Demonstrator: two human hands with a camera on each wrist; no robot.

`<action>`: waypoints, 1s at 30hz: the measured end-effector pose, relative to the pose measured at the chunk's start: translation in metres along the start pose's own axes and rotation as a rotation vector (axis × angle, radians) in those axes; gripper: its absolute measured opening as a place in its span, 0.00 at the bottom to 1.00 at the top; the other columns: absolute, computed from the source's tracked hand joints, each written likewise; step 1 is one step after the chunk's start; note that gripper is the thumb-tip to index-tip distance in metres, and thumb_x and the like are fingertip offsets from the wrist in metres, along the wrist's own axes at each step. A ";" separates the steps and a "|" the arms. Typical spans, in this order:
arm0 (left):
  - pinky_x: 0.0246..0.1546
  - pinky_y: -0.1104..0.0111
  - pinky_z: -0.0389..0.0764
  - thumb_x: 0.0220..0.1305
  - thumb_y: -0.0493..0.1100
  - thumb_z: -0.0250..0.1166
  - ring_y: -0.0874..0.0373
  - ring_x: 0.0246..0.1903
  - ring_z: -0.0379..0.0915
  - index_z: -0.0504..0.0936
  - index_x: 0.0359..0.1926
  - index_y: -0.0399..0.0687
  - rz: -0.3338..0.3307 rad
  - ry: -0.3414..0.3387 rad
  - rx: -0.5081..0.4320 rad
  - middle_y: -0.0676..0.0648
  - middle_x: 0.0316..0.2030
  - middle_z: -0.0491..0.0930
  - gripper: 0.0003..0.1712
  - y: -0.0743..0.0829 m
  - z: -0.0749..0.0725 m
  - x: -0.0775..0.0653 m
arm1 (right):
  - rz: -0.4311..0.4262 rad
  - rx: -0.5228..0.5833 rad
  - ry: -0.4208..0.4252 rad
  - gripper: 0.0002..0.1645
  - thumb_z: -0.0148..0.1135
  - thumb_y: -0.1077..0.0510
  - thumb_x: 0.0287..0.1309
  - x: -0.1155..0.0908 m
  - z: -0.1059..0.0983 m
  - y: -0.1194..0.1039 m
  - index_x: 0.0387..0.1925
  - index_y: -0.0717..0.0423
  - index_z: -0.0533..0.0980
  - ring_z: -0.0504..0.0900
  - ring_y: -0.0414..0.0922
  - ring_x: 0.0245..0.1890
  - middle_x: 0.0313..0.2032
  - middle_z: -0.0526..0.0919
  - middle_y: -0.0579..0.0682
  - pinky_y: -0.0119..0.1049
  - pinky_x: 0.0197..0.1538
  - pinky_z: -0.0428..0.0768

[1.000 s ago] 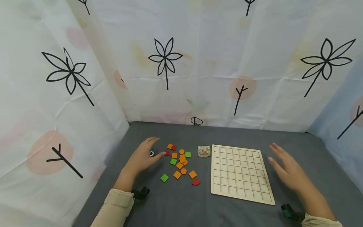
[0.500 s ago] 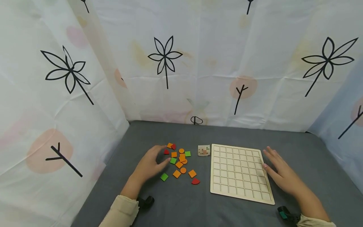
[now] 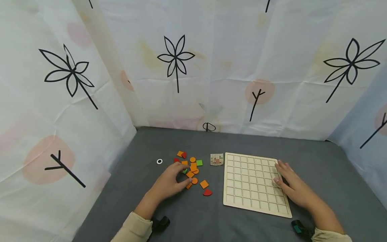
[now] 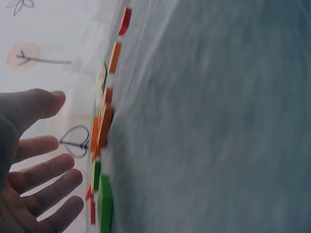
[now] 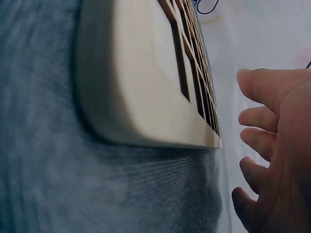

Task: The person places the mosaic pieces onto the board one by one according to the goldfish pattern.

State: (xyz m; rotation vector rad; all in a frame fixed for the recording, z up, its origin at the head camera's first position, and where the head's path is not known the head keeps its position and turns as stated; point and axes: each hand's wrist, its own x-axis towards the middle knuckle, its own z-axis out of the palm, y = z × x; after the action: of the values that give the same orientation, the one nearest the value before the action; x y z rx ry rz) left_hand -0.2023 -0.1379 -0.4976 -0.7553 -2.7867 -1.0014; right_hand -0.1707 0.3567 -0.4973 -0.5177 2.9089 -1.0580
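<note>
Beige sleeves (image 3: 136, 226) enter at the lower edge of the head view, each with a dark wrist device (image 3: 163, 224) beside it. From the lower left reaches the left hand (image 3: 168, 184), thumb and fingers spread apart with nothing pinched between them, over the near left side of the loose tiles (image 3: 193, 165). At the lower right, the right hand (image 3: 292, 185) is also spread, its tips overlapping the right border of the pale gridded board (image 3: 246, 185); whether they touch it I cannot tell. Nearest among the tiles, around lower centre, are a red quarter-round (image 3: 207, 192) and an orange square (image 3: 204, 184), with an orange disc (image 3: 195, 180) by the left thumb. Some orange tiles overlap mid-group, so fingertips closing there might lift two at once, and a low sweep of the thumb could scatter the near ones. Should the right hand lean sideways on the border, the board might slide on the grey cloth (image 3: 196, 218). Farther back, a green square (image 3: 199, 163) lies near a patterned card (image 3: 216, 159) just beside the board's upper left corner; a white ring (image 3: 159, 161) lies apart, left of centre. Behind, across the upper frame, hangs a white curtain (image 3: 211, 50).
</note>
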 end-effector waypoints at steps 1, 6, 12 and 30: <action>0.55 0.56 0.83 0.68 0.52 0.75 0.55 0.49 0.78 0.84 0.64 0.45 -0.005 -0.011 0.008 0.48 0.55 0.83 0.29 0.002 0.002 0.001 | 0.004 -0.001 -0.008 0.43 0.55 0.51 0.81 0.000 0.000 0.000 0.83 0.66 0.52 0.36 0.75 0.82 0.83 0.45 0.71 0.83 0.72 0.42; 0.50 0.58 0.81 0.68 0.54 0.75 0.56 0.45 0.75 0.84 0.63 0.47 -0.027 -0.035 0.047 0.50 0.49 0.82 0.28 0.008 0.008 0.003 | 0.030 0.022 -0.050 0.44 0.56 0.49 0.80 0.003 0.003 0.000 0.83 0.65 0.51 0.36 0.74 0.83 0.84 0.44 0.68 0.84 0.70 0.44; 0.48 0.59 0.80 0.66 0.53 0.76 0.59 0.43 0.73 0.85 0.61 0.50 -0.030 -0.070 0.073 0.52 0.47 0.80 0.26 0.011 0.015 0.007 | 0.043 0.044 -0.083 0.44 0.57 0.50 0.80 0.000 0.006 0.004 0.82 0.68 0.53 0.35 0.74 0.82 0.83 0.44 0.71 0.83 0.71 0.44; 0.43 0.64 0.77 0.63 0.50 0.79 0.61 0.38 0.66 0.90 0.53 0.48 -0.003 -0.091 0.166 0.51 0.41 0.80 0.20 0.017 0.020 0.014 | 0.044 0.036 -0.109 0.44 0.57 0.50 0.80 0.000 0.004 0.006 0.83 0.67 0.51 0.39 0.76 0.82 0.83 0.45 0.72 0.77 0.76 0.39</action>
State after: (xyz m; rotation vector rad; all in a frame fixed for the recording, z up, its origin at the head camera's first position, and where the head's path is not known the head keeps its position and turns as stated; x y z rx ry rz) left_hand -0.2045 -0.1082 -0.5002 -0.7926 -2.9030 -0.7417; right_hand -0.1720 0.3584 -0.5039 -0.4911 2.7883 -1.0408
